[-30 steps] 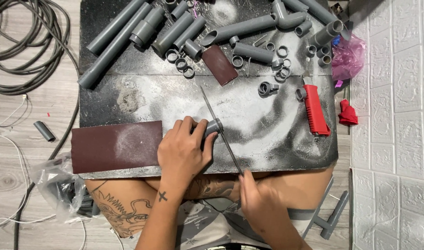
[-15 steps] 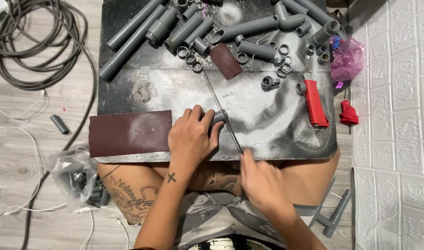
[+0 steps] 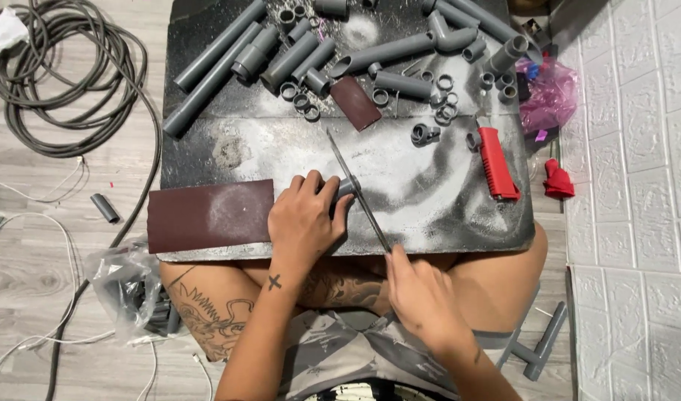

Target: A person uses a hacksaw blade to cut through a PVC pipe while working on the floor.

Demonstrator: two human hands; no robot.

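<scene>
A dark, dust-covered work board (image 3: 444,215) is lying across the person's lap, taking up the middle of the view; a coil of grey cable (image 3: 65,82) is sitting on the wooden floor well off to its left; long grey pipes (image 3: 214,67) are lying slantwise along the board's far left part, with shorter pipe pieces and small cut rings (image 3: 444,96) scattered across its far edge; a dark red sheet of sandpaper (image 3: 210,215) is lying flat at the board's near left corner, just beside the left hand; a red-handled tool (image 3: 498,162) is resting near the board's right side; the left hand (image 3: 305,223) is pressing down with its fingers wrapped around a short grey pipe piece (image 3: 345,187), which is lying on the board near its front edge, in the middle; the right hand (image 3: 422,293) is hovering over the lap with its fingers clenched on the near end of a thin saw blade (image 3: 357,189); the blade is running slantwise away from the person and crossing the exposed end of the pipe piece, touching it.
</scene>
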